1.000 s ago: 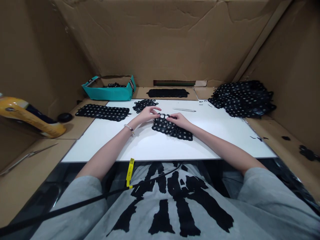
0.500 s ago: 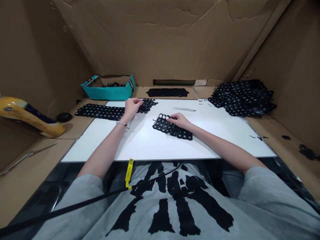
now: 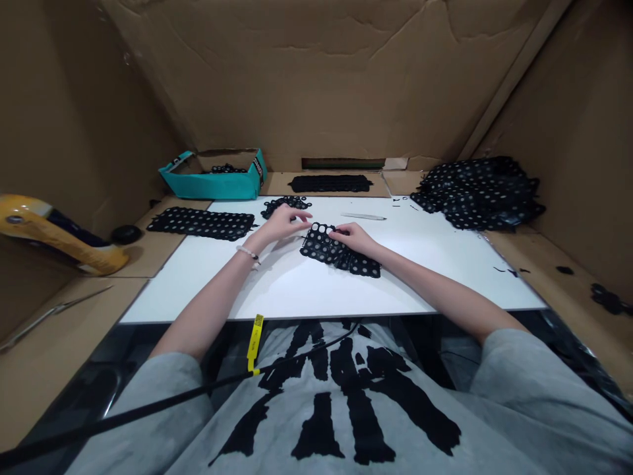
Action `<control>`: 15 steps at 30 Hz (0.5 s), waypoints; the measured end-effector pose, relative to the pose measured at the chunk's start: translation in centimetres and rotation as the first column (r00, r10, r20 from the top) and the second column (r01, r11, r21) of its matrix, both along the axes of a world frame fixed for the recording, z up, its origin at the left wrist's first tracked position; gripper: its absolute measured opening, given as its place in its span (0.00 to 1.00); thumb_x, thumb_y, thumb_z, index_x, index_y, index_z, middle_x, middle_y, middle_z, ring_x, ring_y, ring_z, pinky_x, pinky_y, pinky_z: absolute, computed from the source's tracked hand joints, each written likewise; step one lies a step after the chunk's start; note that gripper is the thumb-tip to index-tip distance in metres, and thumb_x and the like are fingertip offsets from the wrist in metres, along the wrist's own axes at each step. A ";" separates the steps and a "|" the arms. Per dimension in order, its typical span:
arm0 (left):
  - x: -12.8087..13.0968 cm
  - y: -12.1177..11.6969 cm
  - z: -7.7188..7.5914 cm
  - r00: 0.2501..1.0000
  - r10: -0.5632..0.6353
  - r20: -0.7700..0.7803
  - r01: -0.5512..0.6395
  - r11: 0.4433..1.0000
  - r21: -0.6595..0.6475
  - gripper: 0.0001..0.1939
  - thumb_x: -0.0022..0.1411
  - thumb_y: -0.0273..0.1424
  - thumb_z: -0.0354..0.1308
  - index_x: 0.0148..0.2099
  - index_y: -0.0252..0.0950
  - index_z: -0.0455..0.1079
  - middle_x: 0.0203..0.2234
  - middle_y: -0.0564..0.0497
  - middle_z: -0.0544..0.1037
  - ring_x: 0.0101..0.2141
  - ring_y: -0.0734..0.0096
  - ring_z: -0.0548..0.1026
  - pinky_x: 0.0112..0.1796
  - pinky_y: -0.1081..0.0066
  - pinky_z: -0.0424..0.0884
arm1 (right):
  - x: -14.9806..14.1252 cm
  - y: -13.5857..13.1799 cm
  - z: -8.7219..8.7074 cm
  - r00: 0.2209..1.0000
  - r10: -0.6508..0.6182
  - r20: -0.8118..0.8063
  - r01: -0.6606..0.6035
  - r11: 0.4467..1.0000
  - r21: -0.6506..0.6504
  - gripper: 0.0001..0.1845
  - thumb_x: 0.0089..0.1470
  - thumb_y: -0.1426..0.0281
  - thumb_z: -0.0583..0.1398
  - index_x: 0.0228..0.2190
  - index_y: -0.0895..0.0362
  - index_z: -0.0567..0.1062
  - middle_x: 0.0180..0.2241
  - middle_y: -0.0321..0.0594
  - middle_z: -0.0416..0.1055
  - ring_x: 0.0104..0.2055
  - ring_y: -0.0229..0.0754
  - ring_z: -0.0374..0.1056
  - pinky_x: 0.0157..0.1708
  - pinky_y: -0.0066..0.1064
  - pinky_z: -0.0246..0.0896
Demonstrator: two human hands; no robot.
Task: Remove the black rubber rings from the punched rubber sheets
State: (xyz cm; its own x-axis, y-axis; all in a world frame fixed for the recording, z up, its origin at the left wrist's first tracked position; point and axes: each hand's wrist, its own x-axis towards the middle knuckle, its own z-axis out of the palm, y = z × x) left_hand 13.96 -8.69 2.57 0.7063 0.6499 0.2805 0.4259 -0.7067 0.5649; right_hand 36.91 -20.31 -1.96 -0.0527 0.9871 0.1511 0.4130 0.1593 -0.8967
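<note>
A black sheet with rows of round holes [image 3: 318,251] lies on the white board [image 3: 277,284] in front of me. My right hand [image 3: 355,239] pinches its upper edge, where a few larger empty rings show. Just left of that edge, my left hand [image 3: 285,223] reaches over the board with thumb and forefinger apart; I see nothing between them. Behind its fingers sits a small heap of black rings [image 3: 271,208]. Another black sheet with holes [image 3: 202,223] lies flat to the left of the heap.
A teal box [image 3: 212,186] with black pieces inside stands at the back left. A pile of perforated black sheets [image 3: 482,194] lies at the right. A thin grey tool [image 3: 364,216], scissors [image 3: 57,308] and a yellow bottle [image 3: 64,234] are around. Cardboard walls enclose the place.
My left hand has come from the heap of rings rightward to the sheet, its thumb and forefinger now parted. My right hand has stayed on the sheet.
</note>
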 end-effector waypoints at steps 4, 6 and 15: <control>1.0 -1.4 -0.3 0.996 -0.073 -0.044 0.062 0.977 -0.204 0.21 0.49 0.43 0.71 0.43 0.36 0.82 0.41 0.44 0.83 0.41 0.57 0.76 0.45 0.64 0.70 | -0.1 -0.1 0.2 1.000 -0.001 -0.012 0.001 1.000 0.024 0.27 0.48 0.44 0.61 0.23 0.57 0.73 0.24 0.37 0.69 0.31 0.41 0.61 0.33 0.32 0.54; 1.0 -1.3 -0.5 0.994 -0.097 -0.051 0.080 0.960 -0.267 0.20 0.50 0.43 0.70 0.42 0.36 0.82 0.40 0.45 0.84 0.40 0.58 0.77 0.44 0.64 0.71 | -0.1 -0.1 0.2 1.000 -0.002 -0.017 0.003 1.000 0.027 0.27 0.48 0.44 0.61 0.22 0.57 0.72 0.24 0.36 0.68 0.30 0.41 0.60 0.33 0.32 0.54; 1.1 -2.0 0.2 0.994 -0.107 -0.033 0.095 0.960 -0.264 0.31 0.56 0.37 0.62 0.62 0.36 0.72 0.36 0.48 0.79 0.36 0.64 0.74 0.43 0.66 0.69 | 0.1 0.1 -0.2 1.000 -0.010 -0.009 0.010 0.999 0.033 0.26 0.50 0.45 0.60 0.24 0.57 0.74 0.25 0.37 0.70 0.31 0.41 0.61 0.34 0.32 0.54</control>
State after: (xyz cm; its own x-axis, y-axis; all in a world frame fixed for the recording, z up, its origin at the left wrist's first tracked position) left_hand 15.08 -10.74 2.72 0.7804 0.6207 0.0752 0.3904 -0.5777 0.7168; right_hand 37.00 -20.17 -2.15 -0.0417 0.9821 0.1839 0.4071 0.1848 -0.8945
